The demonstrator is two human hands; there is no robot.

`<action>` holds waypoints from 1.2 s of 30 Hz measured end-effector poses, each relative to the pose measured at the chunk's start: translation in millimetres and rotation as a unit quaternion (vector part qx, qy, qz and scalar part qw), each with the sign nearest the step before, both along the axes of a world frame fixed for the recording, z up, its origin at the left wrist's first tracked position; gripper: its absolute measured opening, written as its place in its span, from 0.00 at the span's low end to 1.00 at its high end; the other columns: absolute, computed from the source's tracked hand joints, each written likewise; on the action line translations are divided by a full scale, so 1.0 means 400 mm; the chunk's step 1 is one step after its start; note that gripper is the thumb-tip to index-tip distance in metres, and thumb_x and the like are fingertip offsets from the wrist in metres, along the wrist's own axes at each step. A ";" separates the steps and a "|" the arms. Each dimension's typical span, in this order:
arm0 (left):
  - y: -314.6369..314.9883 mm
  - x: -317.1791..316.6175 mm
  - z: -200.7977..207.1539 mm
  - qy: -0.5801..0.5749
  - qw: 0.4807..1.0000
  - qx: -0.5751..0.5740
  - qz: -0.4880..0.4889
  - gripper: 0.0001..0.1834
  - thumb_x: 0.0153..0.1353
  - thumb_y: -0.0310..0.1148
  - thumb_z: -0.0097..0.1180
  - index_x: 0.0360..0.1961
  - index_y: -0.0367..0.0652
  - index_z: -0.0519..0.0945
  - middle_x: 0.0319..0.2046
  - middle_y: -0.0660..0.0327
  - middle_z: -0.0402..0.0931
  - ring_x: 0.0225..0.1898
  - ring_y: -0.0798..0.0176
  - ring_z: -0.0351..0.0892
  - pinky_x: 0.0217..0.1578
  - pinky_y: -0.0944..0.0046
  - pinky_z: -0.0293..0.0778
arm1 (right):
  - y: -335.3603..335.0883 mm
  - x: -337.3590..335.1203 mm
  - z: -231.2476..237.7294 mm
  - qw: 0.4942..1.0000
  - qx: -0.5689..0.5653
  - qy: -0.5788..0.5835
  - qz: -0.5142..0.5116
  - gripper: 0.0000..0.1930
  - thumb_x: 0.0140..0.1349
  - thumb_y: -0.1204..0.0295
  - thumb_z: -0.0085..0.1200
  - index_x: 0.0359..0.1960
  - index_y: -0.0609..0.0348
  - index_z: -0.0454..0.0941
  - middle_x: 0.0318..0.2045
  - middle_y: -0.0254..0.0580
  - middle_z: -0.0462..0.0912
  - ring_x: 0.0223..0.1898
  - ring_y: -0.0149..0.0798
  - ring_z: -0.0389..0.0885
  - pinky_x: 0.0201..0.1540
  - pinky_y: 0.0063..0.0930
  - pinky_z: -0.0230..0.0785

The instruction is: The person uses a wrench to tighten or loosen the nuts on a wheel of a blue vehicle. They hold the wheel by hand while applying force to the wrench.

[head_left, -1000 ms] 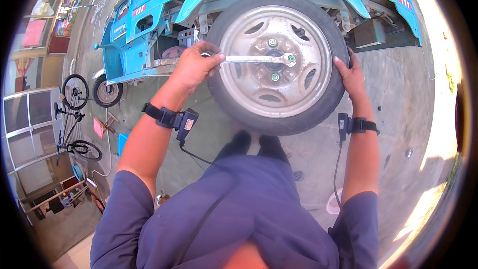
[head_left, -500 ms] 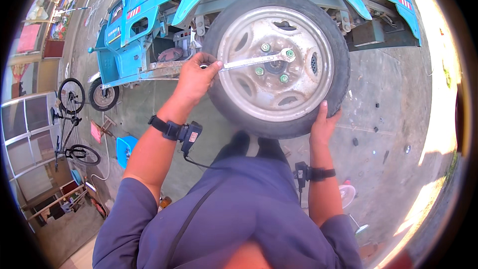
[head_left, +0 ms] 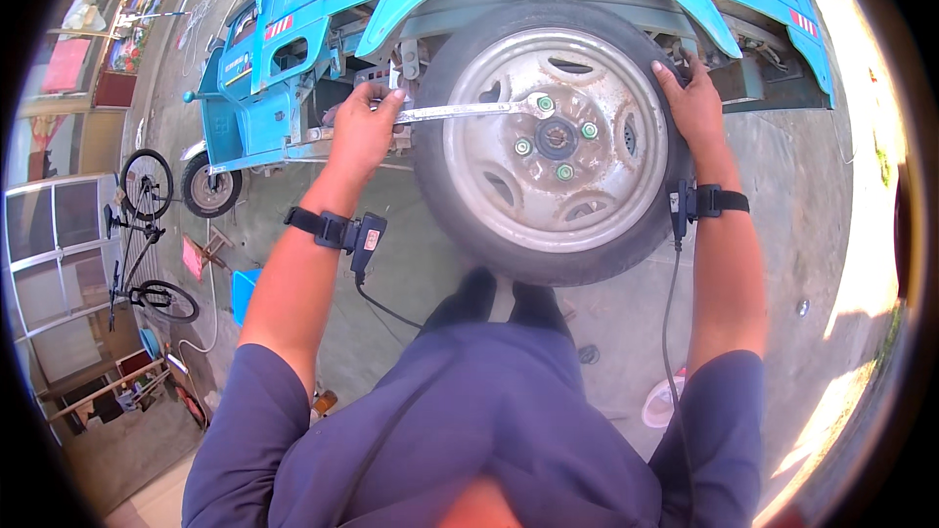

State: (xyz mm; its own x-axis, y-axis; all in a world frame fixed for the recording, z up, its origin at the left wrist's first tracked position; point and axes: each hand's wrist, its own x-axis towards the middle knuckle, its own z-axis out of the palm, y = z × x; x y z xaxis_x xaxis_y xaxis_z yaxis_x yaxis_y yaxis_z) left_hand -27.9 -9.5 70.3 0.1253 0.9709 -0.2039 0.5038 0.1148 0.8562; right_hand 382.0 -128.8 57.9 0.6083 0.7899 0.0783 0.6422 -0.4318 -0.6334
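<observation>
Left hand (head_left: 362, 132) gripping silver wrench (head_left: 460, 112), right hand (head_left: 698, 112) spread against black tire (head_left: 558, 269), pale wheel (head_left: 541, 205) rust-stained, nuts (head_left: 589, 131) green.

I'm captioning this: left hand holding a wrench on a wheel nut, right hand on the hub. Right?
Not quite: the head view shows the right hand on the tyre, not the hub. The left hand does hold a wrench on a wheel nut.

wrench (head_left: 469, 111) 1 | green nuts (head_left: 589, 131) 4 | wrist straps (head_left: 722, 200) 2 | bicycle (head_left: 138, 252) 1
</observation>
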 end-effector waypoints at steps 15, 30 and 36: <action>-0.023 -0.031 -0.042 -0.017 1.000 -0.008 0.025 0.16 0.65 0.37 0.59 0.40 0.32 0.77 0.30 0.58 0.77 0.26 0.69 0.77 0.27 0.67 0.75 | -0.402 -0.287 -0.202 0.948 0.121 0.220 -0.197 0.44 0.67 0.51 0.54 0.69 0.77 0.49 0.65 0.66 0.61 0.67 0.52 0.62 0.68 0.38 0.54; 0.045 -0.105 -0.100 0.113 0.988 0.106 0.015 0.18 0.64 0.40 0.60 0.39 0.31 0.79 0.31 0.53 0.80 0.32 0.62 0.78 0.35 0.62 0.74 | 0.104 0.030 -0.019 0.995 -0.026 -0.032 0.094 0.38 0.59 0.50 0.62 0.64 0.64 0.68 0.57 0.57 0.76 0.58 0.54 0.75 0.61 0.38 0.66; 0.028 -0.109 -0.061 0.090 0.988 0.119 0.052 0.17 0.64 0.40 0.59 0.39 0.32 0.79 0.30 0.53 0.80 0.32 0.62 0.78 0.36 0.62 0.74 | -0.293 -0.127 -0.097 0.998 0.037 0.038 -0.034 0.48 0.57 0.58 0.66 0.70 0.71 0.49 0.65 0.66 0.60 0.67 0.56 0.62 0.67 0.42 0.57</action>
